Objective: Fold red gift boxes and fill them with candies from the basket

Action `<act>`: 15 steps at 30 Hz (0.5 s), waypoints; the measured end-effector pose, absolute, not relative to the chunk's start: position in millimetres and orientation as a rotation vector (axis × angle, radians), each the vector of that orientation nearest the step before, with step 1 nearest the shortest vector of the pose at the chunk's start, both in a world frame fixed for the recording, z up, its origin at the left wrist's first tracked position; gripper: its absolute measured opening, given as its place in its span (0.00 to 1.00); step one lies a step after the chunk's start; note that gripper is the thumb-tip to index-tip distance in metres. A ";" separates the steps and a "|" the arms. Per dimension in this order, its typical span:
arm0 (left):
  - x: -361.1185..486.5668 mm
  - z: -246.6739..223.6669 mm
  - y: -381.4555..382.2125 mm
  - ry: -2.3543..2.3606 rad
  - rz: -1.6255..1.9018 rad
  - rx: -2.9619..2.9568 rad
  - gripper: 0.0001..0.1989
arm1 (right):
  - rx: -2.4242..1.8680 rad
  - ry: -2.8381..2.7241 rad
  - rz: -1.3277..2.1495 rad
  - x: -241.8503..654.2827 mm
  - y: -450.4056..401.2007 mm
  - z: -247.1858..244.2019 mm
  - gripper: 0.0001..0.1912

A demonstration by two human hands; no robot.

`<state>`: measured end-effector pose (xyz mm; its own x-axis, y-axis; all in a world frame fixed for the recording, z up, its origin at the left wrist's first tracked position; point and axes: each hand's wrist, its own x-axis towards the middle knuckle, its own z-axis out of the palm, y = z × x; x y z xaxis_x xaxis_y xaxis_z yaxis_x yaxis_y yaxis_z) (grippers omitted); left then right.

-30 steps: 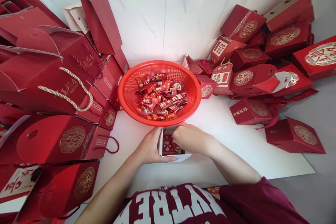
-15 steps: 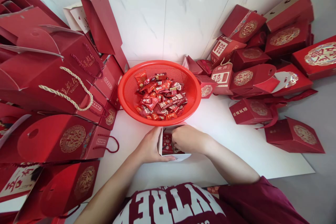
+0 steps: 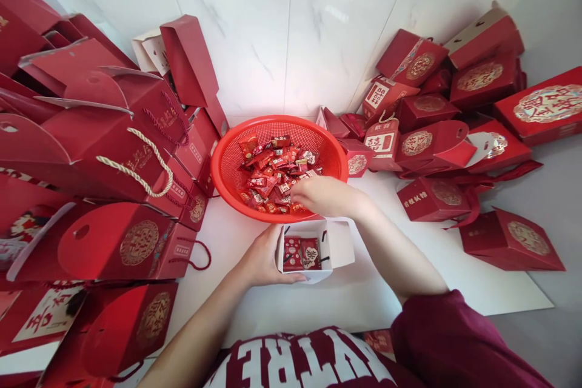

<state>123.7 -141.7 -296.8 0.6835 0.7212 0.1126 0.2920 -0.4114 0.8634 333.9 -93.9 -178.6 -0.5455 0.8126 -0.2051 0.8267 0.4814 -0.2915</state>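
Note:
My left hand (image 3: 264,259) is wrapped round the left side of a small open white box (image 3: 342,245), which stands on the white table with its flap out to the right. Inside it lie red wrapped candies (image 3: 302,253), one with a pale label. Just behind the box is a red plastic basket (image 3: 221,185) of mixed red candies (image 3: 268,179). Over the basket's near rim reaches my right hand (image 3: 325,195), its fingers bent down among the candies. The fingertips are hidden, so I cannot see whether they grip one.
Red gift boxes with rope handles (image 3: 136,242) crowd the left side in stacks. More red gift boxes (image 3: 436,142) are piled at the right. A marbled tile wall (image 3: 254,30) rises behind the basket, and the white tabletop (image 3: 386,254) stretches between the piles.
My right hand has come out of the white box and moved up over the basket, uncovering the candies in the box and its right flap. My left hand keeps hold of the box.

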 end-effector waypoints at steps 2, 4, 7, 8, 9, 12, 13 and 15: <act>123.1 -296.1 -141.9 0.785 0.598 2.005 0.50 | 1.231 2.562 -0.638 321.5 -78.4 -187.9 0.16; 122.2 -296.2 -142.2 0.787 0.597 2.008 0.51 | 1.092 2.524 -0.690 310.5 -63.3 -196.7 0.16; 120.8 -296.9 -142.6 0.796 0.591 1.997 0.54 | 0.995 2.512 -0.703 298.7 -40.7 -205.3 0.16; 120.3 -297.1 -142.7 0.802 0.585 1.994 0.55 | 0.992 2.515 -0.687 295.7 -33.2 -206.5 0.18; 119.9 -297.2 -142.9 0.807 0.580 1.993 0.56 | 1.010 2.529 -0.659 292.8 -25.9 -206.8 0.20; 119.1 -297.2 -143.1 0.808 0.571 1.986 0.56 | 1.177 2.618 -0.505 282.7 -6.1 -204.9 0.23; 119.0 -297.1 -143.2 0.803 0.573 1.982 0.56 | 1.249 2.653 -0.445 278.6 -0.5 -204.3 0.23; 119.0 -296.6 -143.4 0.795 0.576 1.977 0.56 | 1.353 2.718 -0.343 269.3 8.7 -205.4 0.21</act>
